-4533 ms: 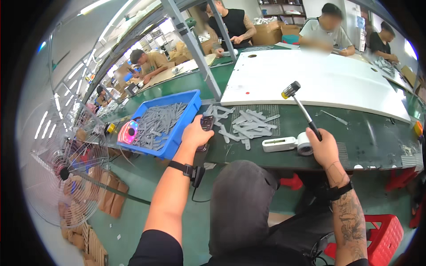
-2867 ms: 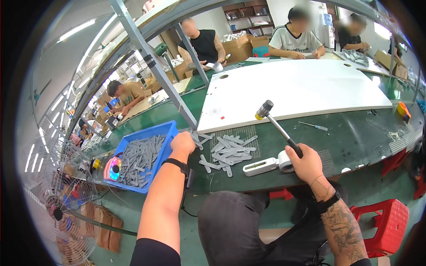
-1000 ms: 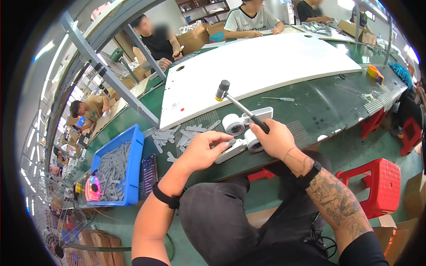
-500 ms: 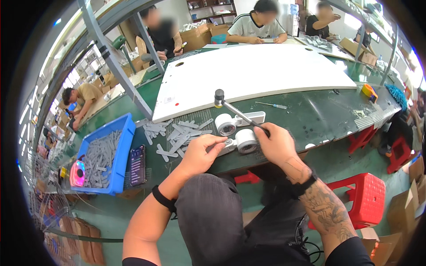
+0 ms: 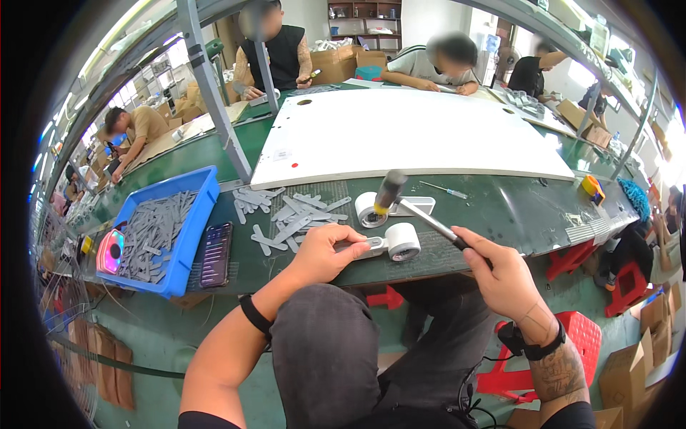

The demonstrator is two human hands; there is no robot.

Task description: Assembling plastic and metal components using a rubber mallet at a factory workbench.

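Head view: left hand (image 5: 323,252) pinches the white bracket w/ roller (image 5: 391,243) flat at near edge of the green surface (image 5: 500,214), long axis running left-right. Right hand (image 5: 500,275) fisted on the hammer (image 5: 418,212), head poised just above-behind the roller, handle slanting back-right.

bin: blue bin (image 5: 191,236), grey strips inside
phone: dark phone (image 5: 216,244) just beside bin
panel: white panel (image 5: 407,136) across bench
stools: red stool (image 5: 582,343) under bench
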